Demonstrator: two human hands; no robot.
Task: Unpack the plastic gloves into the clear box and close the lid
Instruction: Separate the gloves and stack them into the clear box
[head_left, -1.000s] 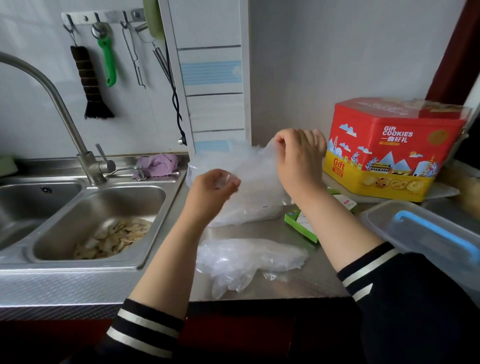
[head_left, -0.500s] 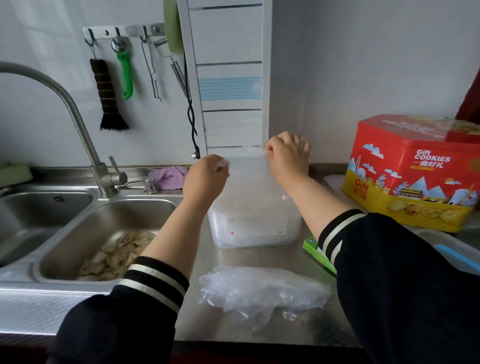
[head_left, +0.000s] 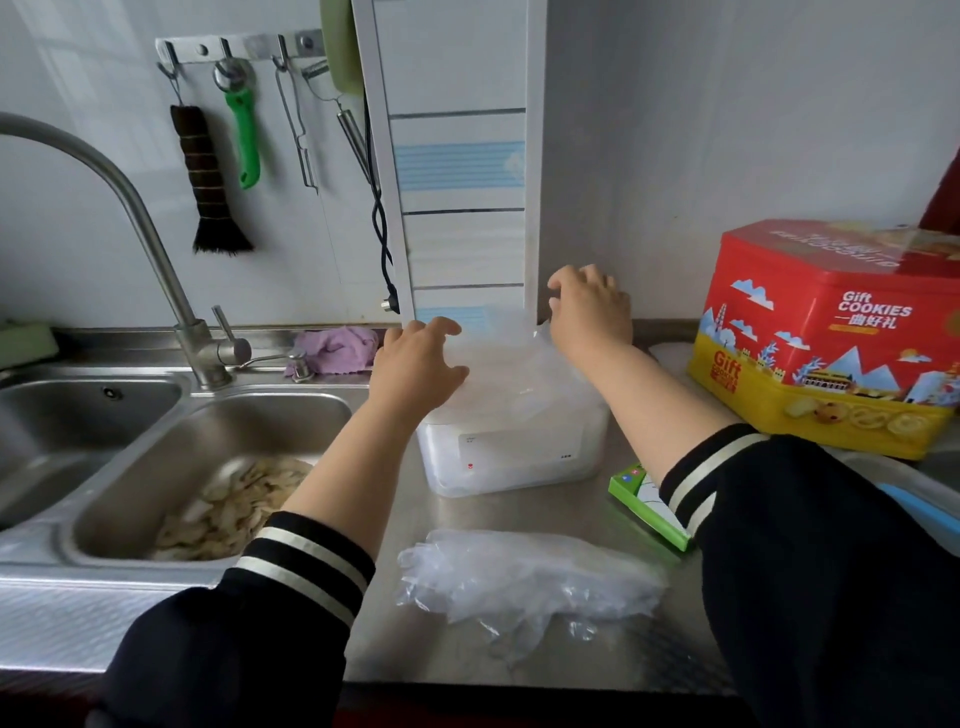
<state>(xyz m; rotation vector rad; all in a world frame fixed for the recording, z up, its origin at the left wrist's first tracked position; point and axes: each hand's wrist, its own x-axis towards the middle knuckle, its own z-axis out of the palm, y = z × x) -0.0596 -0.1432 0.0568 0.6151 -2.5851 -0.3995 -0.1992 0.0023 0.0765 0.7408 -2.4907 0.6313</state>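
- Loose pile of plastic gloves (head_left: 524, 582) lay on the steel counter (head_left: 545, 660) nearest the edge, touched by neither hand.
- Green carton (head_left: 641, 493) sat right of the pile, partly hidden under the right sleeve.
- Clear box (head_left: 511, 452) stood behind the pile, lid off, more gloves bulging out of its top.
- Left hand (head_left: 415, 364) rested on the box's left rim, fingers spread and relaxed, pressing the plastic, pinching nothing.
- Right hand (head_left: 589, 312) hovered at the box's far right corner, fingers loosely curled; contact with the plastic unclear.
- Sink (head_left: 130, 467) with scraps on the left, red cookie tin (head_left: 831, 332) far right, purple cloth (head_left: 335, 349) behind.
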